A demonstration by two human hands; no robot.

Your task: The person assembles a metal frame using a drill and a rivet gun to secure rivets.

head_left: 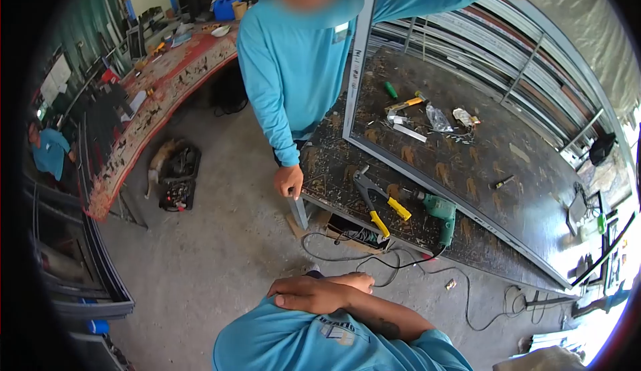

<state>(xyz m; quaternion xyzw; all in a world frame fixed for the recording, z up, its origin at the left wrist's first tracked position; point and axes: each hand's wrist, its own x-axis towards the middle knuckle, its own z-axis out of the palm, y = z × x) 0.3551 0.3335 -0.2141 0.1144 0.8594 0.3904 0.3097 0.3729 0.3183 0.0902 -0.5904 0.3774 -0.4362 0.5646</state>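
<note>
My arms are folded low in the view. My right hand (pixel 304 295) lies over my left upper arm on the teal sleeve (pixel 257 327), fingers laid flat. Beyond my right forearm, part of my left hand (pixel 361 281) pokes out; its fingers are too small and hidden to read, and no object shows in it. Ahead of my hands, a riveter with yellow handles (pixel 370 197) and a green drill (pixel 439 214) lie on the dark workbench (pixel 514 211). A grey metal frame (pixel 461 212) stands on the bench.
A person in teal (pixel 297 57) holds the frame's top; their other hand rests at the bench corner. A hammer (pixel 407 104) and a green-handled tool (pixel 391 90) lie behind the frame. Cables (pixel 467 297) cross the floor. Left are a red-edged table (pixel 167 87), an open toolbox (pixel 179 174) and another person.
</note>
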